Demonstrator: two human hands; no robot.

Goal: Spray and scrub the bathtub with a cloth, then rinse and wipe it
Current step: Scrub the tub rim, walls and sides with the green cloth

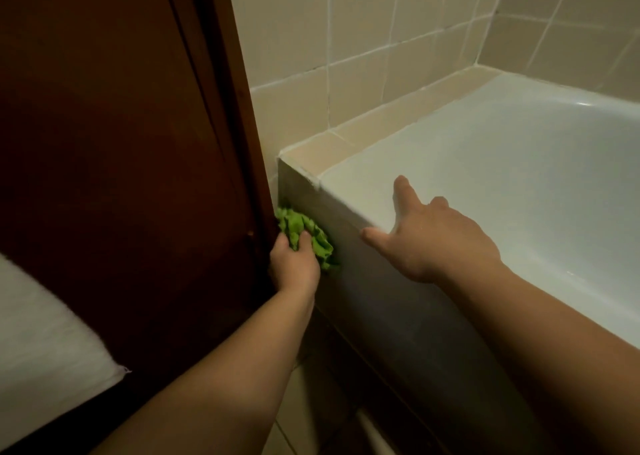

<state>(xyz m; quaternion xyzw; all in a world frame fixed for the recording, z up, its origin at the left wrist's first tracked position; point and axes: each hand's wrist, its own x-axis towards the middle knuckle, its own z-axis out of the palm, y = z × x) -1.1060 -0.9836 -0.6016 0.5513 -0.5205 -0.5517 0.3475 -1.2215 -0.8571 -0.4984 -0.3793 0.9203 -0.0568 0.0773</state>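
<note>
1. My left hand (294,264), at about 7 o'clock from the centre of the head view, has its fingers curled round a crumpled green cloth (306,235) and presses it against the outer side panel (363,281) of the bathtub.
2. The cloth bunches out of that hand toward 12 and 3 o'clock; its upper end lies just beside the dark wooden door (121,143) that stands at 9 o'clock.
3. My right hand (436,240), at 3 o'clock from the left hand and apart from it, is spread wide and holds nothing. It rests on the bathtub rim (353,195), with the thumb pointing toward 9 o'clock over the rim's outer edge and a forefinger pointing toward 12 o'clock.
4. The cloth sits below the rim on the shaded panel, at 8 o'clock from the right hand and not touching it.
5. The white bathtub (536,177) opens out toward 3 o'clock from the right hand; its basin shows a pale glossy surface.
6. A beige tiled ledge (381,122) runs along the far edge of the tub, meeting the tiled wall (398,32) at 12 o'clock.
7. A white surface (41,333) lies at 8 o'clock, in front of the door; I cannot tell what it is.
</note>
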